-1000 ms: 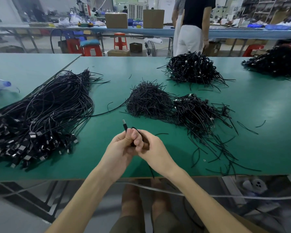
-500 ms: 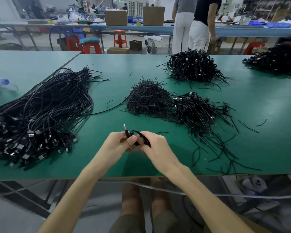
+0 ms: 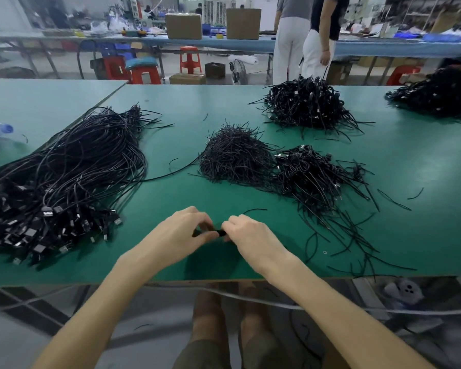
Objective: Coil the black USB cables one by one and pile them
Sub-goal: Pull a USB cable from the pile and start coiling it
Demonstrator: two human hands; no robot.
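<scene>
Since half a second ago both hands have turned knuckles-up and sunk nearer the table, and the plug that stuck up by the left thumb no longer shows. The black USB cable (image 3: 215,232) is a small dark bundle pinched between the left hand (image 3: 179,235) and the right hand (image 3: 250,237), with fingers curled round its ends (most of it is hidden). It sits just above the green table (image 3: 171,198), near the front edge. Loose cables (image 3: 64,182) sprawl at left, and a pile of coiled cables (image 3: 312,179) lies ahead to the right.
</scene>
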